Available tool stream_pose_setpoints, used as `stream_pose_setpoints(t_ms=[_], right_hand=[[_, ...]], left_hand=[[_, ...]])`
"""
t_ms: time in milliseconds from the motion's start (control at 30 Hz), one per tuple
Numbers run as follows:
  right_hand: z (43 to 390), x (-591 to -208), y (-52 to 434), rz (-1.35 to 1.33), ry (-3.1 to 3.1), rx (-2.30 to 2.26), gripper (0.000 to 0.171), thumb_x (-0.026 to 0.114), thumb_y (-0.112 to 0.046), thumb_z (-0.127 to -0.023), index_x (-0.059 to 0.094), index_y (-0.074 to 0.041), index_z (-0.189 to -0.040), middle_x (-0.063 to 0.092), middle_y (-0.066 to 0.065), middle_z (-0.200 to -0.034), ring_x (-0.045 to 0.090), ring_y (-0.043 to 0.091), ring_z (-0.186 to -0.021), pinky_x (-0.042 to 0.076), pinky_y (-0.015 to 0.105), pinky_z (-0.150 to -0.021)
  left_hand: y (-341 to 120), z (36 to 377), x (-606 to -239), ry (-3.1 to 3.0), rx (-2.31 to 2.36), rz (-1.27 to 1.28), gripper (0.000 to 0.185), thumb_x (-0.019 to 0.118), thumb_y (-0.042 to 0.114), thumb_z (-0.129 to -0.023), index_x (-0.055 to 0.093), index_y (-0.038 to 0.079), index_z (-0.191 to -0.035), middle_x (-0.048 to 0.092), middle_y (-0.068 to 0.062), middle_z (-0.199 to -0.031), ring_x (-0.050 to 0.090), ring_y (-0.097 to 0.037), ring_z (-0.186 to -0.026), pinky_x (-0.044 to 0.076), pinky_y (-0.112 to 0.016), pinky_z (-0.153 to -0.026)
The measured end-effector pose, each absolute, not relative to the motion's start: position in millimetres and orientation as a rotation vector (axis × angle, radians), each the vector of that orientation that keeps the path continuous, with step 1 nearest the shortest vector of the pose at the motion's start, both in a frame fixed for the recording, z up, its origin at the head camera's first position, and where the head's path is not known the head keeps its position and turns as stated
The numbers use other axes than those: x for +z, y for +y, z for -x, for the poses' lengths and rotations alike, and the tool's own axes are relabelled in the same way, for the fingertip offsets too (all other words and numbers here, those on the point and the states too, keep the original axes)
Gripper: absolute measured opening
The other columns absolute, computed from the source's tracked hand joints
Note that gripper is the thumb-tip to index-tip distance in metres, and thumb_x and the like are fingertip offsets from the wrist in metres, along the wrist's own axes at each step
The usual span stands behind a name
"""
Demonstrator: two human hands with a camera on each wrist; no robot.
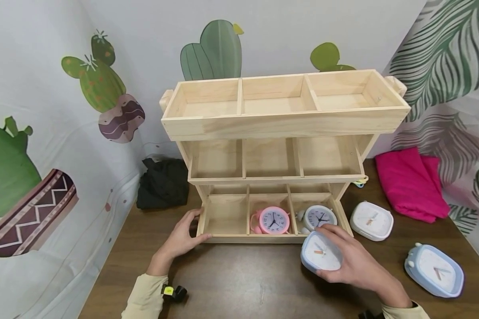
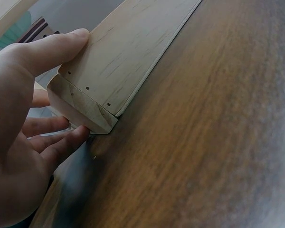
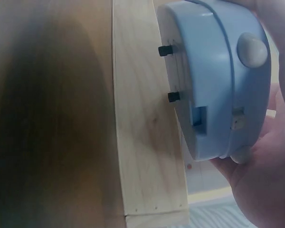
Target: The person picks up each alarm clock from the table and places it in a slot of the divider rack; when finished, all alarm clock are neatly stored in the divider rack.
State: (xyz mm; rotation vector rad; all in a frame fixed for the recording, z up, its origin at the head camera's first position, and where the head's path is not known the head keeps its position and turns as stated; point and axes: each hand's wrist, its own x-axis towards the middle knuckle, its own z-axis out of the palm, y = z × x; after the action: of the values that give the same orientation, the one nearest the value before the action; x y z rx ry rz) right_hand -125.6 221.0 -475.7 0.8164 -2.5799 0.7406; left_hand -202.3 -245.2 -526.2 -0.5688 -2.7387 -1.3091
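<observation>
1. Gripping a light-blue, rounded plastic alarm clock [image 1: 317, 256] between thumb and fingers of the right hand [image 1: 356, 261], at the near right of a three-tier pale-wood shelf [image 1: 283, 126].
2. Pinching that shelf's near left corner with the left hand [image 1: 180, 240].
3. With a round pink alarm clock [image 1: 274, 220] in its bottom middle compartment.

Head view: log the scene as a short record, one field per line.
Rack: wooden, three tiers
Left hand: grips rack's lower left corner
Right hand: holds blue clock in front of bottom tier
Bottom tier: pink clock, middle; round pale clock, right
Table, right of rack: square white clock, second blue clock, magenta cloth
Table, left of rack: black cloth
</observation>
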Motion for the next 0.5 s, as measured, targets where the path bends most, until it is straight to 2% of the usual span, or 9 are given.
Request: stream_pose_setpoints(t_ms=[300,500], right_hand=[[131,-469,211,-0.844,-2.594,0.715,0.094,0.092,-0.046,-0.049,0.059,-0.011,-0.13,0.056,0.003,-0.129,0.057,0.017,-0.108,0.033,0.009,-0.093],[138,-464,201,-0.889,-2.593,0.692,0.096,0.091,-0.047,-0.049,0.059,-0.012,-0.132,0.056,0.005,-0.131,0.057,0.02,-0.111,0.047,0.026,-0.088]], left_hand=[[-245,201,-526,-2.737,-1.319,0.567,0.082,0.084,0.037,-0.077,0.043,0.006,-0.142,0.049,-0.013,-0.138,0.057,-0.029,-0.117,0.054,-0.043,-0.092],[-246,202,-526,-2.738,-1.311,0.563,0.082,0.083,0.037,-0.077,0.043,0.006,-0.142,0.049,-0.012,-0.138,0.057,-0.029,-0.117,0.054,-0.044,-0.093]])
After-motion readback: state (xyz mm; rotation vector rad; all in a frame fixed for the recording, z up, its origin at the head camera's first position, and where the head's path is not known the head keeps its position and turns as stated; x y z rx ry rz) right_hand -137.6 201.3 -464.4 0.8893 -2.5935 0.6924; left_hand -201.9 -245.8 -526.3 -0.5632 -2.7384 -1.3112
